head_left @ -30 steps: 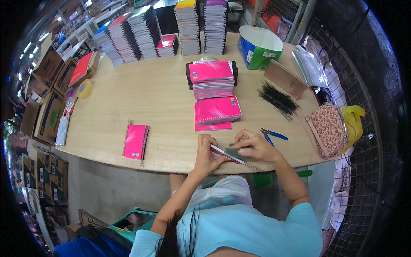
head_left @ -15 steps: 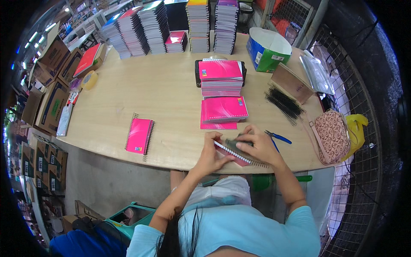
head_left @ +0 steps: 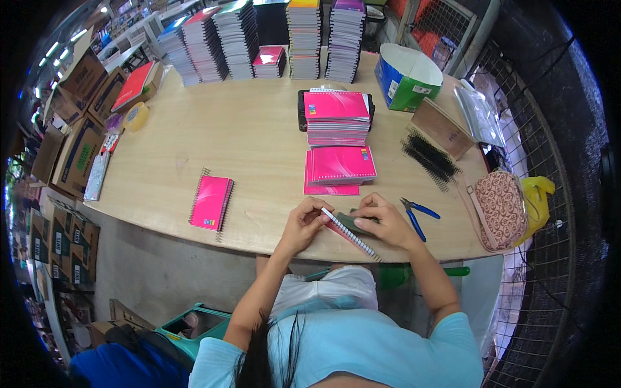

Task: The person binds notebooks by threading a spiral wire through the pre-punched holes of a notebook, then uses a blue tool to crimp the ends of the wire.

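Observation:
Close to the table's near edge, my left hand (head_left: 303,224) is closed on the upper end of a small spiral notebook (head_left: 349,237), tilted with its bound edge up. A wire coil (head_left: 377,257) runs along that edge and sticks out at the lower right end. My right hand (head_left: 381,220) pinches a dark green, flat piece (head_left: 348,222) against the coil side; its exact kind is unclear. Blue-handled pliers (head_left: 420,216) lie open just right of that hand. Beyond both hands stand stacked pink notebooks (head_left: 339,165).
Two pink notebooks (head_left: 211,202) with coils lie at left. Dark coils (head_left: 430,158) rest beside a brown box (head_left: 443,128). A patterned pouch (head_left: 501,210) and yellow bag (head_left: 537,200) sit at the right edge. Tall notebook stacks (head_left: 236,39) and an open carton (head_left: 411,74) line the back.
The notebook has turned steeper, and less coil sticks out of its lower end. My left hand has moved slightly left. The dark green piece shows more clearly. The whole view has shifted a little.

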The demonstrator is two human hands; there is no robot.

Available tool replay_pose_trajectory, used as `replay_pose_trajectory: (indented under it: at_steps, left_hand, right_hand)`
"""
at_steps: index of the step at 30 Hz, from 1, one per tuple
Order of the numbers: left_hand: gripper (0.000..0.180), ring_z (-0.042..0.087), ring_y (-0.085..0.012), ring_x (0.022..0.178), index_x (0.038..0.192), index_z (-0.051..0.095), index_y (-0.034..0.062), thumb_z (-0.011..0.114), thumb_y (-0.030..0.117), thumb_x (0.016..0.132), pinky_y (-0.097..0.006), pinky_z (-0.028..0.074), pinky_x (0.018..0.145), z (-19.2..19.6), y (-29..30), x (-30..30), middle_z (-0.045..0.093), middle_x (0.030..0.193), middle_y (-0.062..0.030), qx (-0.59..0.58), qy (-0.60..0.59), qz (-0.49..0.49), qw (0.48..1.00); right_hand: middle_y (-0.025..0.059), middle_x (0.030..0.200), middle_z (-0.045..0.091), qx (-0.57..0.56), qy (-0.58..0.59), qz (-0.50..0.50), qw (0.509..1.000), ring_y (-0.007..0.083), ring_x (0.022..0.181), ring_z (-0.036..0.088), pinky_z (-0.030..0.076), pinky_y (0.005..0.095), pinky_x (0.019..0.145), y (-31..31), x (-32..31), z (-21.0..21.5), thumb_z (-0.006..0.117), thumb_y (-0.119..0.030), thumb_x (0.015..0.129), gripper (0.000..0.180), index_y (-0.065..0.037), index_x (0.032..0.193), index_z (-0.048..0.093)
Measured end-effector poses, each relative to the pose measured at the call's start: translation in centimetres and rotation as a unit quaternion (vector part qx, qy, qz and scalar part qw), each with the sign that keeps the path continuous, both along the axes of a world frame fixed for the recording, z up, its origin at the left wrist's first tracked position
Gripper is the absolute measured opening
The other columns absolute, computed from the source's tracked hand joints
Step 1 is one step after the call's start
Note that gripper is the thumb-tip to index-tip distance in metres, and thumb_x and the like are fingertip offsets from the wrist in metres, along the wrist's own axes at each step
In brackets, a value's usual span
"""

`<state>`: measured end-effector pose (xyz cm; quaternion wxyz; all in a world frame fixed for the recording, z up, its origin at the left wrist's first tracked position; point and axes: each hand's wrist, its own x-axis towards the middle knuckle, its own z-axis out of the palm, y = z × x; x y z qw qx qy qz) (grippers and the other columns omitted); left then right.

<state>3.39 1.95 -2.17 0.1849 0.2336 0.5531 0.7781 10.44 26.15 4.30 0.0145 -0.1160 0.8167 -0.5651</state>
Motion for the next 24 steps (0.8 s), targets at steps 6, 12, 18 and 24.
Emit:
replay_pose_trajectory:
  at_steps: [6,12,18,24]
  left_hand:
    - [0.019,0.063,-0.0090,0.089,0.107,0.063,0.0012,0.071,0.000,0.091,-0.023,0.053,0.076,-0.6,-0.4,-0.3,0.064,0.098,-0.0023,0.011,-0.064,-0.009,0.998]
    - [0.027,0.063,-0.0097,0.088,0.109,0.061,0.0008,0.075,-0.003,0.086,-0.023,0.055,0.075,0.1,0.0,0.0,0.064,0.098,-0.0039,0.044,-0.104,-0.022,0.993]
    - [0.041,0.064,-0.0111,0.091,0.119,0.057,0.0005,0.077,-0.003,0.083,-0.025,0.056,0.080,0.1,-1.3,0.6,0.065,0.100,-0.0058,0.034,-0.086,0.005,0.996]
    - [0.062,0.066,-0.0124,0.096,0.142,0.049,-0.0002,0.075,-0.003,0.085,-0.026,0.055,0.087,4.4,-2.1,2.5,0.069,0.110,-0.0117,0.053,-0.128,0.028,0.990]
  right_hand:
    - [0.0120,0.104,0.058,-0.024,-0.004,-0.006,1.000,0.0253,0.100,0.061,0.048,0.0348,0.091,-0.3,-0.6,0.3,0.068,-0.038,0.091,0.039,-0.003,0.106,0.077]
    - [0.0145,0.109,0.059,-0.120,0.003,-0.020,0.993,0.0280,0.096,0.062,0.049,0.0355,0.089,-0.4,-1.0,-0.7,0.071,-0.035,0.090,0.037,-0.003,0.107,0.076]
    - [0.0193,0.131,0.054,0.248,0.079,-0.060,0.964,0.0349,0.116,0.060,0.050,0.0423,0.098,-0.6,-0.1,0.3,0.081,-0.043,0.078,0.052,-0.007,0.115,0.074]
    - [0.0185,0.139,0.047,0.331,0.128,-0.265,0.896,0.0434,0.131,0.045,0.037,0.0533,0.110,4.5,5.9,-3.3,0.076,-0.046,0.084,0.067,-0.010,0.138,0.059]
